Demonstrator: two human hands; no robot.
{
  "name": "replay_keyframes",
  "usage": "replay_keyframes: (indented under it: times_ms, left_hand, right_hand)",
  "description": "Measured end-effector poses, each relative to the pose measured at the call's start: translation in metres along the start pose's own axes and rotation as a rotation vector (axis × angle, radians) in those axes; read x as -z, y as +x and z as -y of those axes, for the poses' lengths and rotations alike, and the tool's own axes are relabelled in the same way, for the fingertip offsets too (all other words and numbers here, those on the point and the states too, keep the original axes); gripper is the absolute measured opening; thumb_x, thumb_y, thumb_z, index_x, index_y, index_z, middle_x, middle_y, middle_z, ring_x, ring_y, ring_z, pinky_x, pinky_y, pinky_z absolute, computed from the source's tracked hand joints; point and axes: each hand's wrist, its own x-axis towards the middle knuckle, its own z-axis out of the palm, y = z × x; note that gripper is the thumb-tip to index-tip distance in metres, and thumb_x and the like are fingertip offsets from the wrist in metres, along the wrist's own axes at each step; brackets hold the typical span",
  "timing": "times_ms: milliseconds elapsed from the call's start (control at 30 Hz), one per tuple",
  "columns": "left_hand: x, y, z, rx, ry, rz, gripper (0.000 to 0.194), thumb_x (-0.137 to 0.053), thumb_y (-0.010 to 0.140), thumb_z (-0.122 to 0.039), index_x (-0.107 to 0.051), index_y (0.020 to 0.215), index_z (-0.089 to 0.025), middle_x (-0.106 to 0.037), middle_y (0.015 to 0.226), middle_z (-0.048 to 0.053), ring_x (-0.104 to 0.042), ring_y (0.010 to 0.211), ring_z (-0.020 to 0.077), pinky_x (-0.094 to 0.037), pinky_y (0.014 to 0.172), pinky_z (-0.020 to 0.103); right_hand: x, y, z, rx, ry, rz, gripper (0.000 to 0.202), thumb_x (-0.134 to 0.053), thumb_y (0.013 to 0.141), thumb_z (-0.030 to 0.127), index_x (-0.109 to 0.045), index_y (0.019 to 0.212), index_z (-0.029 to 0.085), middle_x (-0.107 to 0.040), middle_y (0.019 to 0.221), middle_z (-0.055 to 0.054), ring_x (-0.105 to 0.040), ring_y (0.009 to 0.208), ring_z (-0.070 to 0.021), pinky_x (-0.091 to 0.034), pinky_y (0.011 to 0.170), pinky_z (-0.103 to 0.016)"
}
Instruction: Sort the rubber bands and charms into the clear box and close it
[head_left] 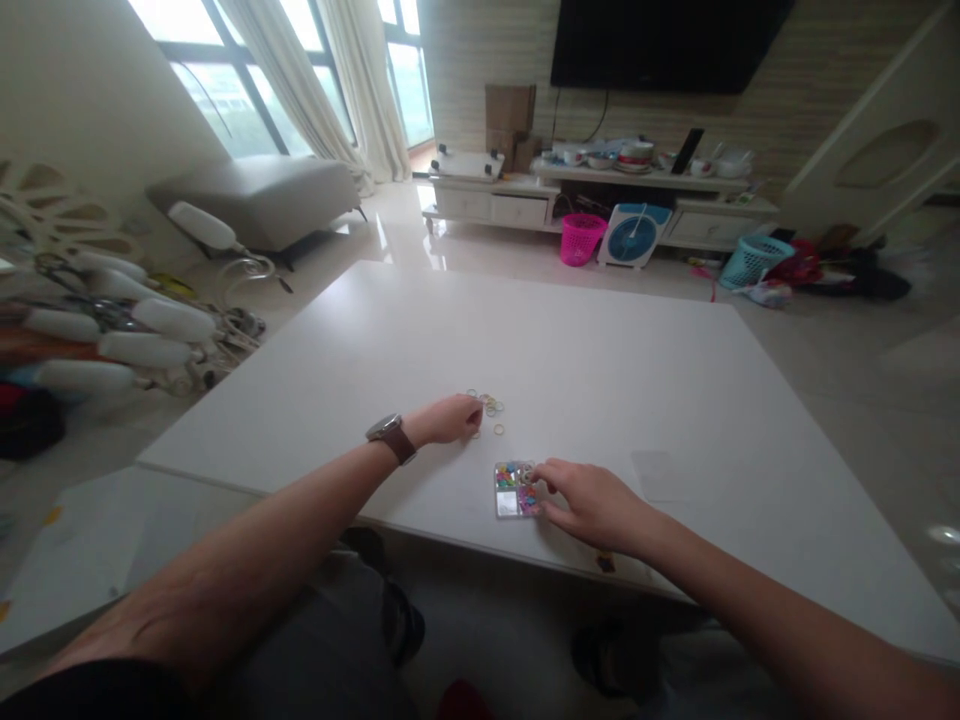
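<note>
My left hand [454, 418], a watch [388, 430] on its wrist, is closed with curled fingertips down at a few thin loose rings [491, 405] on the white table. Whatever those fingers hold is hidden. One ring [499, 429] lies apart, nearer to me. A small clear compartment box [508, 503] sits close to the table's front edge. Small colourful pieces fill two of its compartments, pale ring-like pieces lie in the upper right one, and the lower left looks whitish. My right hand [592, 495] grips the box's right side, thumb and forefinger spread along it.
A clear flat lid-like piece [660, 475] lies on the white table [600, 350] right of my right hand. Beyond the table are a pink basket [582, 240], a blue fan [634, 236] and a TV cabinet [517, 209]. A lamp-like fixture [172, 320] stands at the left.
</note>
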Motion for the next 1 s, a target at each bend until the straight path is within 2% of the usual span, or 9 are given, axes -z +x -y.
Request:
replay_keyframes:
  times_ms: [233, 367, 533, 700, 1000]
  left_hand:
    - [-0.010, 0.003, 0.003, -0.010, 0.033, 0.020, 0.011, -0.057, 0.078, -0.016, -0.068, 0.080, -0.016, -0.069, 0.078, 0.005, -0.060, 0.069, 0.0161, -0.042, 0.062, 0.026]
    - [-0.012, 0.003, 0.000, -0.045, 0.054, 0.012, 0.013, -0.054, 0.080, -0.017, -0.067, 0.079, -0.015, -0.069, 0.085, 0.007, -0.060, 0.074, 0.0171, -0.043, 0.067, 0.027]
    - [-0.008, 0.008, -0.008, -0.081, 0.051, -0.070, 0.015, -0.050, 0.083, -0.018, -0.064, 0.088, -0.015, -0.068, 0.091, 0.009, -0.060, 0.077, 0.0173, -0.043, 0.068, 0.027]
    - [-0.012, 0.017, -0.013, -0.102, 0.061, -0.113, 0.013, -0.051, 0.085, -0.021, -0.063, 0.085, -0.016, -0.068, 0.091, 0.008, -0.061, 0.081, 0.0184, -0.045, 0.072, 0.027]
    - [-0.018, 0.026, -0.023, -0.082, 0.063, -0.091, 0.013, -0.053, 0.083, -0.022, -0.063, 0.088, -0.016, -0.068, 0.095, 0.009, -0.063, 0.088, 0.0198, -0.047, 0.077, 0.029]
  right_hand:
    - [-0.003, -0.002, -0.003, 0.020, 0.016, -0.020, 0.023, -0.052, 0.091, 0.037, -0.060, 0.108, 0.024, -0.065, 0.097, -0.003, -0.061, 0.083, -0.0168, -0.036, 0.069, -0.026]
    - [-0.002, -0.003, -0.002, 0.015, 0.002, -0.011, 0.021, -0.052, 0.091, 0.034, -0.060, 0.107, 0.024, -0.064, 0.096, -0.003, -0.060, 0.082, -0.0164, -0.035, 0.068, -0.026]
    - [0.001, -0.003, 0.001, 0.009, -0.014, -0.009, 0.020, -0.052, 0.090, 0.033, -0.060, 0.105, 0.023, -0.065, 0.097, -0.003, -0.061, 0.083, -0.0170, -0.034, 0.068, -0.026]
    - [0.002, -0.004, 0.002, -0.001, -0.016, -0.002, 0.023, -0.053, 0.089, 0.032, -0.060, 0.109, 0.024, -0.065, 0.098, -0.002, -0.062, 0.084, -0.0174, -0.034, 0.067, -0.026]
    - [0.003, -0.006, 0.002, 0.006, -0.018, 0.000, 0.025, -0.052, 0.090, 0.034, -0.059, 0.112, 0.024, -0.065, 0.101, -0.003, -0.062, 0.086, -0.0173, -0.036, 0.070, -0.026]
